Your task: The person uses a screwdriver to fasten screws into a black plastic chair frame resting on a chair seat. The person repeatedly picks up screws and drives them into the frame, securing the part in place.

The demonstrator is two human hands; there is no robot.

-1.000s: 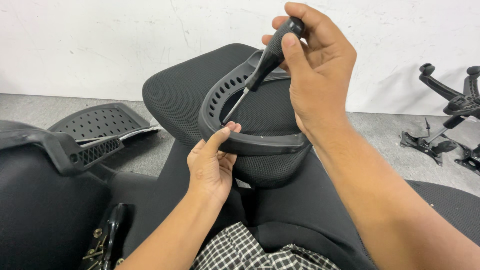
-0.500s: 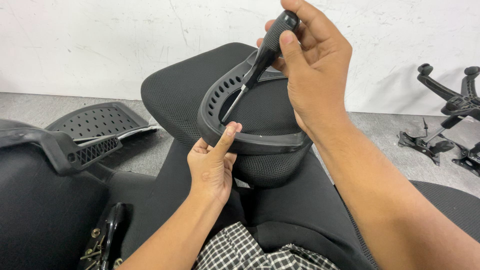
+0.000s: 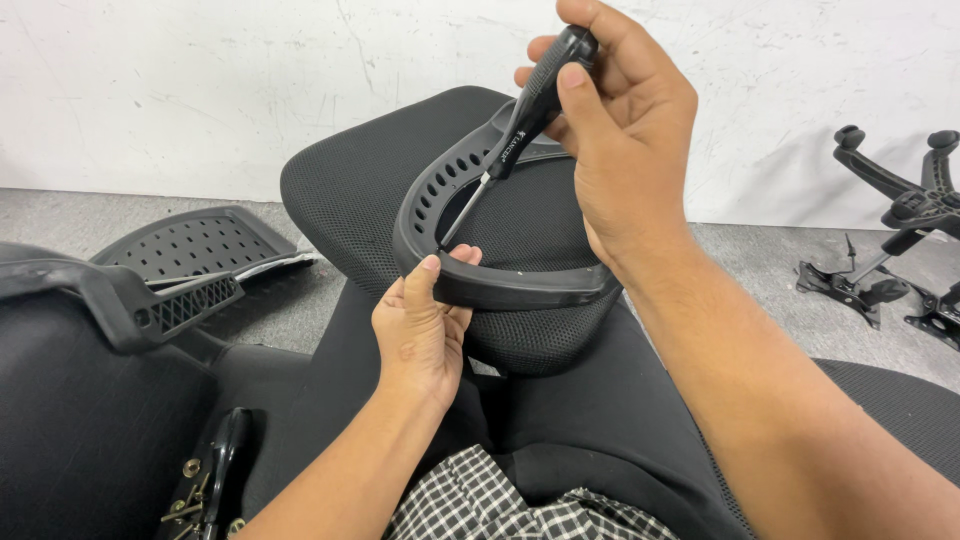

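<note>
Grey concrete floor (image 3: pixel 760 270), white wall behind. Black curved plastic frame (image 3: pixel 500 285) rests on black mesh cushion (image 3: pixel 360 190) over your lap. Left hand (image 3: pixel 420 335) clamped on frame's lower rim. Right hand (image 3: pixel 625 140) closed around black-handled screwdriver (image 3: pixel 520 110), tip inside frame near left thumb. Risk: tip slips sideways, jabs thumb or tears mesh.

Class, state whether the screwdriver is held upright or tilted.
Tilted: the screwdriver slants from the right hand down-left into the black frame.

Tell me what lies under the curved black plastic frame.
Under the curved plastic frame sits a black mesh cushion. The left hand grips its rim; the screwdriver tip's contact is hidden.
</note>
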